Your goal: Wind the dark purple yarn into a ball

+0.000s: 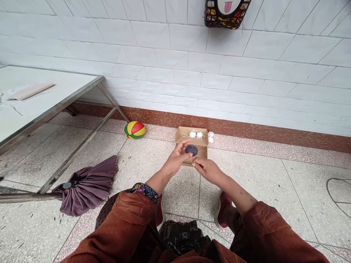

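Observation:
My left hand is closed around a small ball of dark blue-grey yarn, with thumb and fingers on its sides. Just below and to the right, my right hand is pinched shut on a thin strand of yarn that hangs from the ball. Beneath both hands an open cardboard box rests on the floor, partly hidden by them. Two white yarn balls with loose strands lie at its far side. Small white round items sit beside the box by the wall.
A red, yellow and green ball lies near a metal-framed table on the left. Purple cloth is heaped on the floor by its leg. A black patterned basket hangs on the tiled wall. Thin cable curves at the right.

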The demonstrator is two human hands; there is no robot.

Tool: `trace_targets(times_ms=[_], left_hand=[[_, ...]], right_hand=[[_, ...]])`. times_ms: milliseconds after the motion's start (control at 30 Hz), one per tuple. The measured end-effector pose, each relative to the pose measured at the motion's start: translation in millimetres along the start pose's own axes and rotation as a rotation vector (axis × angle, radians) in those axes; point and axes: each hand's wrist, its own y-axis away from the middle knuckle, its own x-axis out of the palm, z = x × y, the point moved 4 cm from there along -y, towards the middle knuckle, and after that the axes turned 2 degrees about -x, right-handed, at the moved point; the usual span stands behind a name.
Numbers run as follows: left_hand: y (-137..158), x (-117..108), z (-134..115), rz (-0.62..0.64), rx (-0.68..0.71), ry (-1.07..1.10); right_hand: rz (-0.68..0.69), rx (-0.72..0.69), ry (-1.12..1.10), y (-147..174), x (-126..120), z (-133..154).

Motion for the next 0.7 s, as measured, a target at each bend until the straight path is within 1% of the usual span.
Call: trace_targets(times_ms=[67, 133, 167, 233, 300, 367, 400, 467, 500, 567, 633, 700], left_hand=[[-1.4, -4.2, 3.0, -0.082, -0.017, -0.083], [-2.4, -6.8, 4.9, -0.133, -0.025, -0.177], [-2.5, -7.2, 5.4, -0.143, -0.024, -0.224], [-1.7, -5.2, 5.7, -0.115, -0.014, -0.297], [0.9, 0.9, 5.7, -0.011, -0.008, -0.331], [5.5, 9.8, 5.5, 0.148, -0.012, -0.314], [8.2, 14.5, 5.1, 0.233, -0.017, -0.281], [12.6, 21.5, 3.7, 0.353, -0.024, -0.171], [13.6, 23.2, 2.8, 0.374, -0.027, -0.104], [13.0, 22.8, 1.6, 0.336, -0.033, 0.001], [10.0, 18.4, 1.7, 0.226, -0.035, 0.036], [6.4, 12.4, 2.7, 0.114, -0.032, 0.016]], right_hand=[[0.092, -0.089, 0.008, 2.8, 2.2, 12.1], [0.118, -0.147, -0.01, 4.9, -1.6, 22.3], [0.095, -0.157, -0.029, 5.2, -6.3, 25.8], [-0.008, -0.139, -0.086, 4.2, -20.0, 28.2], [-0.153, -0.08, -0.143, 1.8, -36.3, 23.4], [-0.285, 0.012, -0.172, -0.7, -49.2, 12.3], [-0.329, 0.06, -0.173, -1.9, -52.6, 5.4], [-0.36, 0.139, -0.162, -4.3, -51.0, -8.3], [-0.346, 0.167, -0.154, -5.5, -46.1, -14.1], [-0.286, 0.198, -0.143, -7.0, -31.3, -21.9], [-0.216, 0.206, -0.126, -6.1, -15.7, -23.2], [-0.161, 0.183, -0.086, -2.6, -5.9, -17.5]])
